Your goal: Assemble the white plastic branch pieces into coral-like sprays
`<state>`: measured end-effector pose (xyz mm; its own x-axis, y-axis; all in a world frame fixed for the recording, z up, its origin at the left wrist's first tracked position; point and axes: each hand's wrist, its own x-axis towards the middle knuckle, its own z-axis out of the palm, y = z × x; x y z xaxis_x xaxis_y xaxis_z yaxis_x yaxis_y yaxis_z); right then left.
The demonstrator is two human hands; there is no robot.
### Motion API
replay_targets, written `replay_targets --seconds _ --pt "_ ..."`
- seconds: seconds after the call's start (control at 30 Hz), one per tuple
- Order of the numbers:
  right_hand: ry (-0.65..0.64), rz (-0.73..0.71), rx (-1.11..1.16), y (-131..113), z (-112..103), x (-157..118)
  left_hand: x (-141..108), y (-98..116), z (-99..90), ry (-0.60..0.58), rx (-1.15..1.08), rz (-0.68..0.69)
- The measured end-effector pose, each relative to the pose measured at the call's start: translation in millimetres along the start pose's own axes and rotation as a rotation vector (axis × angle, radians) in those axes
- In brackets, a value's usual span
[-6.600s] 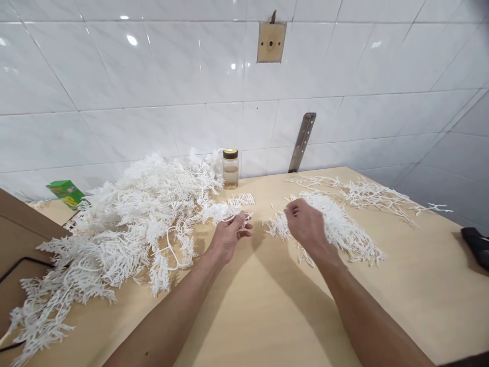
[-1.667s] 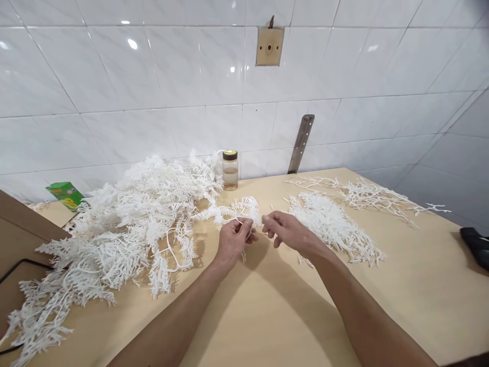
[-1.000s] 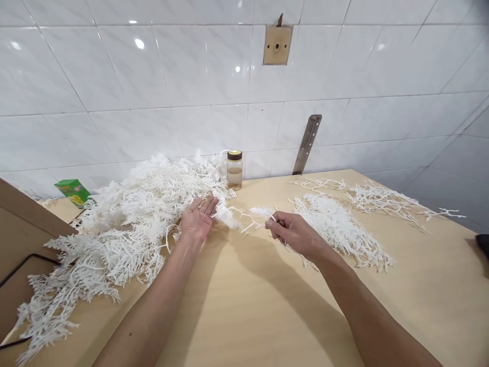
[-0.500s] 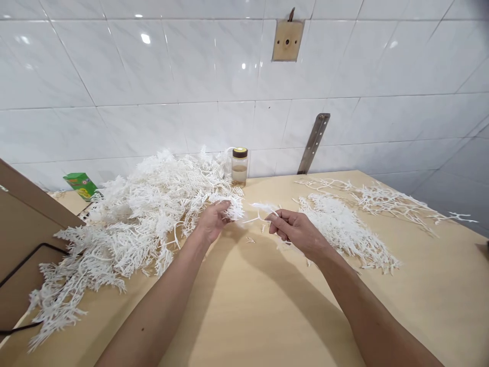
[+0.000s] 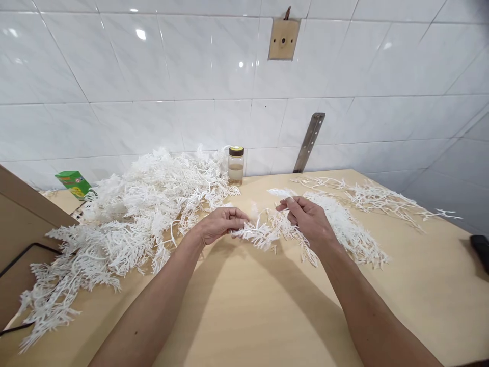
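Observation:
My left hand (image 5: 222, 225) is closed in a pinch on a white artificial foliage sprig (image 5: 260, 236), whose feathery leaves spread to the right. Opposite it, my right hand (image 5: 308, 220) pinches another white piece of foliage, with a feathery tip (image 5: 281, 192) showing beyond the fingers. More white leaves (image 5: 292, 232) lie below and beside the right fingers; whether they join the held piece I cannot tell. Behind my left hand spreads a big heap of white foliage (image 5: 153, 204). A flatter pile of cut sprigs (image 5: 349, 232) lies past my right hand.
Bare white stems (image 5: 382, 201) lie at the back right. A lidded jar (image 5: 236, 167) stands by the wall, near a leaning metal strip (image 5: 310, 142). A green box (image 5: 74, 184) and a cardboard box (image 5: 30, 214) are at left. A black object (image 5: 480, 250) lies at the right edge.
My left hand has turned, with its sprig now pointing right. My right hand has moved slightly right, and more leaves show between the hands. The view has shifted a little.

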<state>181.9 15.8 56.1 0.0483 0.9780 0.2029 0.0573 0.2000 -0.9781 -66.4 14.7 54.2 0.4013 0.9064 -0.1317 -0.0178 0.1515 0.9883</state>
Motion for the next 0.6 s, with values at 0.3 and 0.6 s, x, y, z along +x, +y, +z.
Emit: replay_targets --seconds 0.3,0.6 --pt "0.174 -0.069 0.239 -23.3 -42.3 6.9 4.2 -44.5 43.3 0.213 0.689 0.229" --pt "0.224 -0.126 0.317 -35.9 -68.9 6.5 88.4 -60.1 138.0 0.067 1.171 0.329"
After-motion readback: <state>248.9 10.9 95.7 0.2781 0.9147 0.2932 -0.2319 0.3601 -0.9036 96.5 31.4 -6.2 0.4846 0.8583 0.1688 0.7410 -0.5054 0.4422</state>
